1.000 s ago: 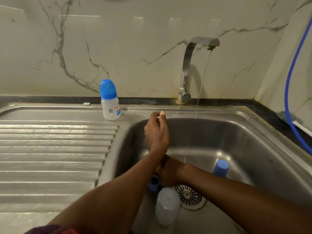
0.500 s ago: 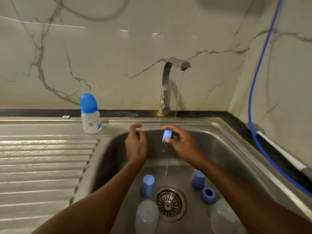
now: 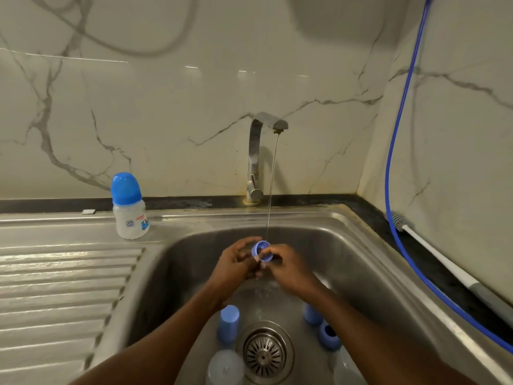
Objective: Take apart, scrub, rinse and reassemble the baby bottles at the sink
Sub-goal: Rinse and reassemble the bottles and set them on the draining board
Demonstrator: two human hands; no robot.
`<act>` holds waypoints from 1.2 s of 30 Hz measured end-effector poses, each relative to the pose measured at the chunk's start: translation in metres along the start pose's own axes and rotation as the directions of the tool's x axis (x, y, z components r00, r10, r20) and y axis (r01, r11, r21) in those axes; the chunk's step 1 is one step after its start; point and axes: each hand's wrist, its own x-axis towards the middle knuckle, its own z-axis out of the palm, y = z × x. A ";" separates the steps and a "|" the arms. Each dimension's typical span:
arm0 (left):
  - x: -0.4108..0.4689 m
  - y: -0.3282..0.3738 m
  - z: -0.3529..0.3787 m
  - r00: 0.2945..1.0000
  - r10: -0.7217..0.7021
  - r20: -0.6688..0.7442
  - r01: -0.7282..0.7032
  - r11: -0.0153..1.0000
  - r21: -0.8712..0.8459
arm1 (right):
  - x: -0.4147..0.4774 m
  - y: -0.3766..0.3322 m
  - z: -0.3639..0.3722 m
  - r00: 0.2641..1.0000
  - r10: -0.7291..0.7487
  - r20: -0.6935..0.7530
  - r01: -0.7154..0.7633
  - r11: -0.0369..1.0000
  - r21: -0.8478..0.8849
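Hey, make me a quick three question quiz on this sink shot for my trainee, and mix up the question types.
1. True or false: water is running from the tap.
2. Where does the assembled bottle stand? A, in the basin. B, on the drainboard. C, on the right-hand counter.
3. Fill in: the left hand and right hand together hold a blue ____ under that water.
Key: 1 true; 2 B; 3 ring.
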 end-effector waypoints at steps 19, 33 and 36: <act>0.002 0.003 0.000 0.993 -0.119 0.008 0.115 0.935 -0.334 | 0.004 -0.008 -0.010 0.997 0.010 -0.071 -0.006 0.998 0.062; 0.001 0.003 0.004 0.999 -0.035 0.038 0.043 0.975 -0.218 | 0.005 -0.016 -0.011 0.999 -0.014 -0.039 0.020 0.987 0.162; 0.002 0.005 -0.001 0.999 -0.040 0.029 0.046 0.961 -0.272 | 0.007 -0.014 -0.007 1.000 0.024 -0.002 -0.023 0.990 0.141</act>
